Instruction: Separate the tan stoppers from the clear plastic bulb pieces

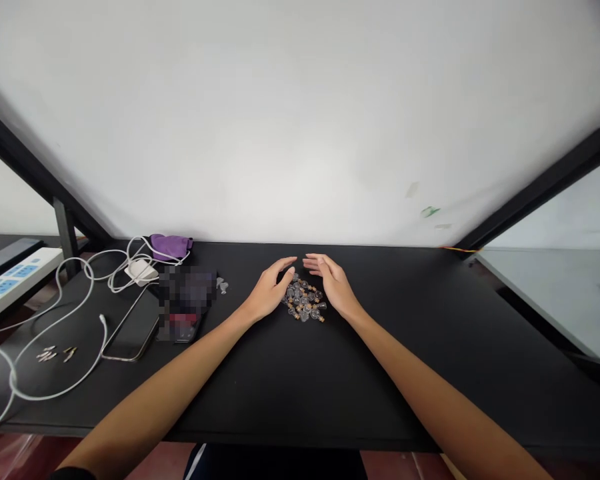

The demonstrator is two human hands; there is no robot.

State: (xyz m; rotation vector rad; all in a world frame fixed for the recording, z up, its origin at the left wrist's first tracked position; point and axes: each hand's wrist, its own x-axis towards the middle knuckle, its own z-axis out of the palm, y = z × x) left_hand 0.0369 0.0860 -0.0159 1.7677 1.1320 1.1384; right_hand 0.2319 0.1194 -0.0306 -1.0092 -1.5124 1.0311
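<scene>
Small glass bulbs heaped on a black surface point(380, 333), framed by two bare hands

The left hand point(269, 290) and right hand point(336, 283) are held just beside the heap of small glass bulbs point(303, 300), one on each side, with the fingers point(285, 265) loosely curled and slightly spread, pinching nothing. The bulbs are judged light, fragile and slippery, best taken singly by their brownish caps point(321, 319).

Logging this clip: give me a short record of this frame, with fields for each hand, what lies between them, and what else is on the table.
Between hands: small glass bulbs, piled on a black table
Left hand: open, curved at the pile's near-left side, holding nothing
Right hand: open, curved at the pile's right side, holding nothing
Rest: phone, purple pouch, white cable, power strip
</scene>
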